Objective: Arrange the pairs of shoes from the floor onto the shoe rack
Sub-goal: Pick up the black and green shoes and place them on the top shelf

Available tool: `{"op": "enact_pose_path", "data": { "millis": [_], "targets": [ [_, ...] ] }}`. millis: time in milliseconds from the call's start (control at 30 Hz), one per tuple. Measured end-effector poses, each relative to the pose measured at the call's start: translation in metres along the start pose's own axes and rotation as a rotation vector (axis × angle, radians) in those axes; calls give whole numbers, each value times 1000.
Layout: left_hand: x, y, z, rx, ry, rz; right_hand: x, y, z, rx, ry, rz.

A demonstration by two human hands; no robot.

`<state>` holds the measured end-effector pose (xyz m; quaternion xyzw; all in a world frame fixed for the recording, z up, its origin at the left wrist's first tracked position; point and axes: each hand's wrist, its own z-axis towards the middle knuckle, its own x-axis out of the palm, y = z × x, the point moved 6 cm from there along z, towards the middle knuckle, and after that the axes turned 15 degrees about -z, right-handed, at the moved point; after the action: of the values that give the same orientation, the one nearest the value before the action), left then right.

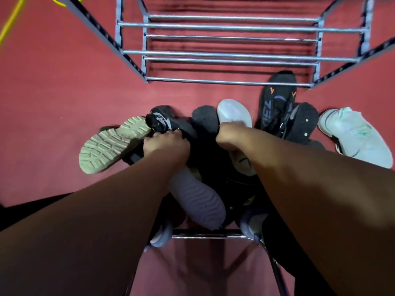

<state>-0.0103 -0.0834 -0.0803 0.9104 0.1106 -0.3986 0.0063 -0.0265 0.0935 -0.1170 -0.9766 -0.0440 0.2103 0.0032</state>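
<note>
Gripping a black mesh sneaker (162, 122) at the pile's 10 o'clock edge, the left hand (166, 144) had its fingers curled round it; the right hand (229, 133) was curled against a pale-soled shoe (234, 113) at 12 o'clock, though what it held could not be told. The task looked barely begun: the metal shoe rack (235, 53) at 12 o'clock showed bare rails, while the mint-and-white sneaker (350, 135) at 3 o'clock and the tan-soled shoe (111, 146) at 9 lay on the floor. Red carpet (53, 92) covered the room, with a yellow cable (12, 20) at 11 o'clock.
</note>
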Motion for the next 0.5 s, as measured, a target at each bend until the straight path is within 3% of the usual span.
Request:
{"op": "enact_pose_path", "data": {
  "millis": [133, 200, 300, 500],
  "targets": [
    [-5, 13, 1, 0, 124, -41, 19, 22, 3, -21, 50, 150],
    [-8, 16, 4, -4, 141, -48, 18, 22, -2, 47, 38, 369],
    [-17, 18, 8, 61, 74, -175, 8, 12, -8, 141, -10, 725],
    [-42, 11, 11, 116, -91, -574, 21, 23, -15, 91, 162, 1170]
  ]
}}
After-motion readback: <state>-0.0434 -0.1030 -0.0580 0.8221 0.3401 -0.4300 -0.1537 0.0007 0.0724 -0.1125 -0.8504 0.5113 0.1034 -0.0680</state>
